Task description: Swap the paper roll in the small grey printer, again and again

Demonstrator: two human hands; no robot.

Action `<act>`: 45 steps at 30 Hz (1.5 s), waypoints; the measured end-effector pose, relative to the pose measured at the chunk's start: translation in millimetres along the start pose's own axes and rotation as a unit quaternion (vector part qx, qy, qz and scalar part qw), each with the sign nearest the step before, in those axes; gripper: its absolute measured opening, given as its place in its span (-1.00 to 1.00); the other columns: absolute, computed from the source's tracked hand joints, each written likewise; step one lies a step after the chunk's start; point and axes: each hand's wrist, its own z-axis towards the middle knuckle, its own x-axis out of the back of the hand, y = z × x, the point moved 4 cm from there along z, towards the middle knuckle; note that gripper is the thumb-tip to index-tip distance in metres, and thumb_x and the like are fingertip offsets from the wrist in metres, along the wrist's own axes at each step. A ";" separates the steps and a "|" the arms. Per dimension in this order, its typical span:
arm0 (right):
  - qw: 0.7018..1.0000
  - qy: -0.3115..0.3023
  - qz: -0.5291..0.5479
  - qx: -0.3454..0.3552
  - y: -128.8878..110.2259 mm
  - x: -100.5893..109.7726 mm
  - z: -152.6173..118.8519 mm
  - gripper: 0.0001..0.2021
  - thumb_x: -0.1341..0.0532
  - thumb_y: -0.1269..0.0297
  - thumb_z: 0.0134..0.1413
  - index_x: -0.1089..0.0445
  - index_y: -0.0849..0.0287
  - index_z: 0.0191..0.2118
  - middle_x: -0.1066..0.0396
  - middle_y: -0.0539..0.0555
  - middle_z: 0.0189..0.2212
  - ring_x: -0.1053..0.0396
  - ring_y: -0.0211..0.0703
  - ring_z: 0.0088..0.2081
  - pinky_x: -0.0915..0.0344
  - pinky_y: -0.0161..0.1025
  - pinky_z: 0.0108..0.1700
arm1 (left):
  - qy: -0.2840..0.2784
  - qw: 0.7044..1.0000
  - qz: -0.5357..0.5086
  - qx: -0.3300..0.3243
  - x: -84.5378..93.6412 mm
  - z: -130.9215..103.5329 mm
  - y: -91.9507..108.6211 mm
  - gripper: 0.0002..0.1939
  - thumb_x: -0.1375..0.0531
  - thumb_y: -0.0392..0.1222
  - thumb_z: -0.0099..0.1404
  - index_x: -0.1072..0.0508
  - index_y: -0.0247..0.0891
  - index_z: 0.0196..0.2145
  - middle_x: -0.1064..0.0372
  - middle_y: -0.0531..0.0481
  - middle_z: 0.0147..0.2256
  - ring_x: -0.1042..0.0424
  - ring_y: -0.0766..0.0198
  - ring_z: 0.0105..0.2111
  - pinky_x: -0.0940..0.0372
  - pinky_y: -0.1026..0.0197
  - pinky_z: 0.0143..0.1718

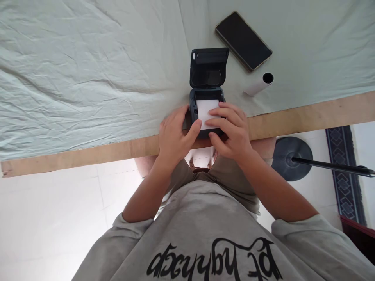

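Observation:
A small black printer (192, 102) stands at the table's near edge, its lid (208, 69) raised and tilted back. White paper (206, 111), apparently a roll, lies in its compartment. My left hand (177, 133) rests against the printer's left side, thumb stretched to the paper's lower left, fingers apart. From the right, my right hand (230, 128) reaches over the printer with its fingers spread, fingertips on the paper and thumb at the front rim. Neither hand is wrapped round anything. The printer's right side is partly hidden by my right hand.
A dark phone (244, 41) lies on the pale green cloth (140, 50) behind and right of the printer. Nearer stands a white tube or roll (257, 86) with a dark end. The wooden table edge (88, 155) crosses the view. A round black stand base (283, 159) is on the floor.

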 end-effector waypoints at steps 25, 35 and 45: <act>0.963 0.000 0.186 -0.197 56.6 -4.5 36.9 -0.73 -0.22 0.02 0.28 -0.34 -0.10 0.03 -0.45 0.01 0.04 -0.46 -0.05 0.09 -0.42 0.04 0.17 | 0.020 0.994 0.107 -0.032 -8.5 -5.2 1.7 -0.27 -0.05 0.27 0.40 -0.24 -0.30 0.31 -0.39 -0.29 0.23 -0.35 -0.14 0.24 -0.14 -0.10 0.28; 0.967 -0.131 0.161 -0.146 59.5 -8.4 36.7 -0.55 -0.19 0.10 0.27 -0.21 -0.08 0.23 -0.40 0.10 0.21 -0.43 0.06 0.19 -0.47 0.06 0.19 | -0.017 0.994 0.095 -0.051 -7.2 -5.4 7.5 -0.28 -0.04 0.36 0.38 -0.23 -0.03 0.36 -0.32 -0.17 0.27 -0.30 -0.15 0.25 -0.09 -0.10 0.29; 0.975 -0.139 0.089 -0.151 52.3 -10.6 40.1 -0.63 -0.12 0.16 0.29 -0.28 -0.09 0.19 -0.44 0.10 0.18 -0.37 0.08 0.23 -0.39 0.10 0.27 | -0.004 0.995 0.092 -0.040 -7.4 -3.9 9.6 -0.34 -0.02 0.31 0.41 -0.31 -0.05 0.31 -0.37 -0.17 0.22 -0.34 -0.10 0.23 -0.16 -0.09 0.26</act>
